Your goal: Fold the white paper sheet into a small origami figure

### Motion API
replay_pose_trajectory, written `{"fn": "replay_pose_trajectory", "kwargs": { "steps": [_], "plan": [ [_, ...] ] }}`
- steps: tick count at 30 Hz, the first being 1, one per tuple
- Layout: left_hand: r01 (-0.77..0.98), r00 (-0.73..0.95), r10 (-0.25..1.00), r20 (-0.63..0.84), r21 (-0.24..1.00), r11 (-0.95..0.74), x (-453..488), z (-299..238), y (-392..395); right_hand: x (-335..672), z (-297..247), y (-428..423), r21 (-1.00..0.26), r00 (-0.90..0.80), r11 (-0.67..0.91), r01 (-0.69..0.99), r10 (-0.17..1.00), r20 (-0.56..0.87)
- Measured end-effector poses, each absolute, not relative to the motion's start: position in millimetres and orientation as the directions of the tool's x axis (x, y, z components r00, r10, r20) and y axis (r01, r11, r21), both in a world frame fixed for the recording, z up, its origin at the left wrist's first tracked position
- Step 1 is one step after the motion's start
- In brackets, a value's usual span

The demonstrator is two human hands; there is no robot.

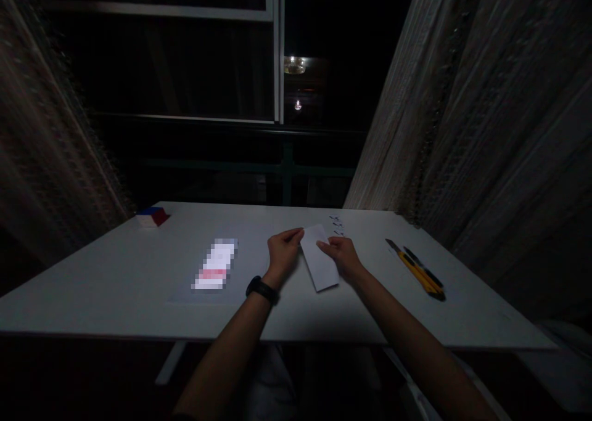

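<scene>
A folded sheet of white paper (pixel 319 264) is held tilted above the table, between my two hands. My left hand (pixel 283 254), with a black band on its wrist, pinches the upper left edge of the paper between thumb and fingers. On the paper's right side, my right hand (pixel 342 254) grips it, thumb lying on the near face and fingers behind. Just beyond the right hand, dark marks (pixel 337 225) show on a pale surface, too small to read.
The white table (pixel 139 285) carries a lit phone (pixel 216 265) left of my hands. A coloured puzzle cube (pixel 152 217) sits at the far left corner. Toward the right edge lie a yellow utility knife (pixel 419 273) and a black pen (pixel 423 265). Curtains hang at both sides.
</scene>
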State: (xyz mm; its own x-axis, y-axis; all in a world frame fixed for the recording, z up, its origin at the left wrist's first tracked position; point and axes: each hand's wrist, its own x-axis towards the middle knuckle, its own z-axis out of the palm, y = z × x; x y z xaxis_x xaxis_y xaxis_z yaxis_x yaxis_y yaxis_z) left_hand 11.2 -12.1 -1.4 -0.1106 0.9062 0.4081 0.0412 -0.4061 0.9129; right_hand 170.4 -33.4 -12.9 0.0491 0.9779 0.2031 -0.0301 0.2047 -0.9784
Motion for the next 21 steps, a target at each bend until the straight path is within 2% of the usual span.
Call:
{"fn": "replay_pose_trajectory", "kwargs": {
  "steps": [4,7,9,12,16,21],
  "plan": [
    [-0.025,-0.085,0.924,0.373,0.926,-0.376,12.1,-6.9,-5.7,170.4,-15.1,-31.6,-0.978,0.108,0.195,-0.076,0.977,0.186],
    [-0.090,-0.014,0.934,0.356,0.930,-0.356,16.2,-12.0,-4.3,168.4,-17.5,-27.8,-0.966,0.214,0.238,-0.097,0.953,0.214],
    [-0.085,0.053,0.916,0.397,0.916,-0.392,20.3,-14.5,-7.1,165.0,-18.4,-24.9,-0.956,0.307,0.272,-0.109,0.924,0.227],
    [0.008,0.120,0.887,0.446,0.893,-0.451,25.5,-14.9,-14.9,157.1,-18.6,-20.3,-0.940,0.420,0.306,-0.148,0.880,0.221],
    [0.166,0.046,0.870,0.491,0.855,-0.491,26.6,-12.4,-21.4,144.7,-16.0,-13.7,-0.930,0.435,0.299,-0.215,0.881,0.183],
    [0.257,-0.072,0.839,0.540,0.823,-0.507,25.0,-17.9,-14.0,125.4,-9.3,-6.3,-0.902,0.425,0.282,-0.326,0.896,0.127]
  ]
}}
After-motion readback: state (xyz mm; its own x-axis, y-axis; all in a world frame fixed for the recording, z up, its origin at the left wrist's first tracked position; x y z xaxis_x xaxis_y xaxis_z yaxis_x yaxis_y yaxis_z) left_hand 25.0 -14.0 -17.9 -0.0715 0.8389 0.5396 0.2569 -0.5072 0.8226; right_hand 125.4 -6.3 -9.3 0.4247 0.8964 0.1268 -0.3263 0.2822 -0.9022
